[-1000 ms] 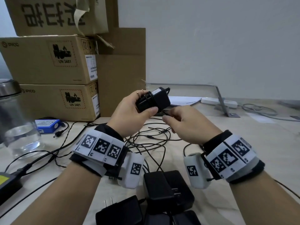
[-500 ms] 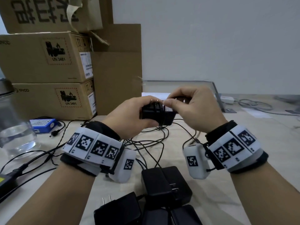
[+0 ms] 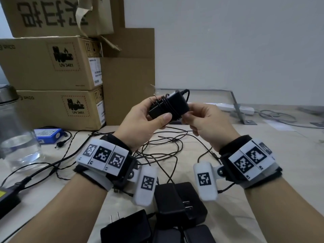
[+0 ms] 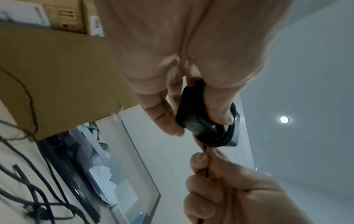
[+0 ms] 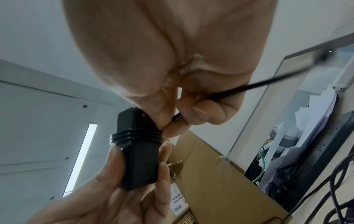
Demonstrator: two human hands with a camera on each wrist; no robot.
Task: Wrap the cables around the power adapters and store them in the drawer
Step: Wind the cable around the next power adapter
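Note:
My left hand (image 3: 140,118) grips a black power adapter (image 3: 172,106) above the table, thumb on its near side and fingers behind it. Several turns of thin black cable (image 5: 136,136) circle the adapter's middle. Just right of the adapter, my right hand (image 3: 206,123) pinches the loose cable (image 5: 249,86) between thumb and forefinger. In the left wrist view the adapter (image 4: 193,119) sits between my left fingers, with the right hand (image 4: 229,189) below it holding the cable. Other black adapters (image 3: 177,202) lie on the table near me. No drawer is in view.
Loose black cables (image 3: 161,151) sprawl over the table (image 3: 271,155) between my wrists. Stacked cardboard boxes (image 3: 52,62) stand at the back left, a glass jar (image 3: 15,130) at the left edge, a blue battery pack (image 3: 49,135) beside it. A white power strip (image 3: 243,109) lies back right.
My right hand has come down from over the adapter's top to its right side, carrying the cable round. More turns now circle the adapter, which my left hand holds a little higher.

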